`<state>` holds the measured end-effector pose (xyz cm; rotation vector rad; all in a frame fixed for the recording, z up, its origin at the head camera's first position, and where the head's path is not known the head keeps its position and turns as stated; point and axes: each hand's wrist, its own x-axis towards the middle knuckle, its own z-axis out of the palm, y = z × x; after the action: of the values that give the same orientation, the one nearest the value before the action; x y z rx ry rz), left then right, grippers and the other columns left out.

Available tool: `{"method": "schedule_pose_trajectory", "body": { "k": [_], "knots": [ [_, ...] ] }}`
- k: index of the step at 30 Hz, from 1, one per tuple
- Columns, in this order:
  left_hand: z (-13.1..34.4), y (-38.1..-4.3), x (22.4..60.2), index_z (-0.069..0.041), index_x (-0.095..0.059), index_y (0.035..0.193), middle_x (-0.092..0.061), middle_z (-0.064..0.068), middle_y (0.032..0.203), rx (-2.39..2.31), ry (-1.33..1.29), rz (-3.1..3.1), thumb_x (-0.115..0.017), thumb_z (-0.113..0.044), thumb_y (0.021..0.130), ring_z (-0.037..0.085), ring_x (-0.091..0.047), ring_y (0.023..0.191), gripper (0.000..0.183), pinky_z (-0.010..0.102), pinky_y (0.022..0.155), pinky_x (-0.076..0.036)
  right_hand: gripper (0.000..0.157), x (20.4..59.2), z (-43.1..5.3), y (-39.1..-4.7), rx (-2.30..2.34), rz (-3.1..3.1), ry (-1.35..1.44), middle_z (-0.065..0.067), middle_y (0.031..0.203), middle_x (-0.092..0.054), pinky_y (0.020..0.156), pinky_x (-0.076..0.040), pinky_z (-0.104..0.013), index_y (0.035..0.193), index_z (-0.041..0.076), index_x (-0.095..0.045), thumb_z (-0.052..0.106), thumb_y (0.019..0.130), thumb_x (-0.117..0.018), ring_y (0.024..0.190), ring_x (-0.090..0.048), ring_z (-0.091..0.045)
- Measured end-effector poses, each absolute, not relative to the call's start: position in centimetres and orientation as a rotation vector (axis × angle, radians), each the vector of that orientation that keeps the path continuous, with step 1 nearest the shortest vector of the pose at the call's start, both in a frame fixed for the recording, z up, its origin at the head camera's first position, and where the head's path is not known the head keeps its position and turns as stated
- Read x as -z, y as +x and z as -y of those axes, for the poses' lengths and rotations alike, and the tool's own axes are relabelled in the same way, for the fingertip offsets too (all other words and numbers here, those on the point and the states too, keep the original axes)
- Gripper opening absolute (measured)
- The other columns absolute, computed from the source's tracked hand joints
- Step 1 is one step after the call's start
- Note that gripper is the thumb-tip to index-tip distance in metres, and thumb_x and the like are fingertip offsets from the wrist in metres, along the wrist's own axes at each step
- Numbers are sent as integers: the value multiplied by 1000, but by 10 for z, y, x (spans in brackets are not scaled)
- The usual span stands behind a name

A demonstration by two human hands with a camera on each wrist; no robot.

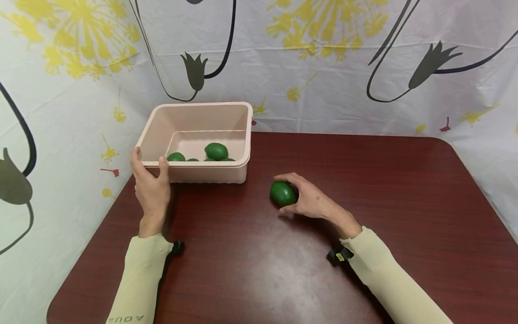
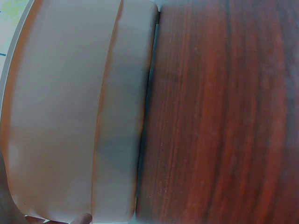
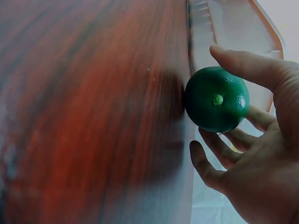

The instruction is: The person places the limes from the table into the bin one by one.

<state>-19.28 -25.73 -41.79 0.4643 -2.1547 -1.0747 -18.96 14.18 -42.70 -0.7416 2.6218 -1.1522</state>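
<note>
A pale pink plastic bin [image 1: 198, 173] stands at the back left of the table. My left hand [image 1: 151, 191] grips its front left corner, thumb on the front rim and fingers at the left side. Inside the bin lie several green limes [image 1: 216, 151], partly hidden by the front wall. To the right of the bin, my right hand [image 1: 309, 198] holds a single lime [image 1: 282, 194] between thumb and curled fingers. In the right wrist view the lime [image 3: 216, 100] shows its stem end, close against the tabletop.
The dark red wooden table [image 1: 404, 189] has rounded corners. Behind it and along its left hangs a white cloth [image 1: 323, 90] with yellow and grey flower prints. A small black camera [image 1: 340, 255] sits at the right wrist, another [image 1: 178, 248] at the left.
</note>
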Motion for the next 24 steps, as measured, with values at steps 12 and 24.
{"method": "schedule_pose_trajectory", "body": {
  "k": [12, 24],
  "knots": [
    [258, -194, 420, -33, -31, 161, -40, -2, 166, 1083, 452, 2152, -54, -62, 93, 50, -57, 121, 78, 69, 95, -41, 78, 428, -143, -190, 1132, -2598, -785, -5, 143, -59, 103, -50, -48, 150, 20, -56, 9, 80, -88, 127, -58, -27],
    [258, -193, 418, -34, -30, 161, -40, -2, 166, 1084, 455, 2161, -54, -62, 93, 50, -58, 119, 77, 68, 95, -41, 74, 428, -142, -189, 1152, -2652, -724, -3, 136, -63, 97, -55, -47, 145, 18, -59, 23, 79, -92, 121, -63, -25]
  ]
}}
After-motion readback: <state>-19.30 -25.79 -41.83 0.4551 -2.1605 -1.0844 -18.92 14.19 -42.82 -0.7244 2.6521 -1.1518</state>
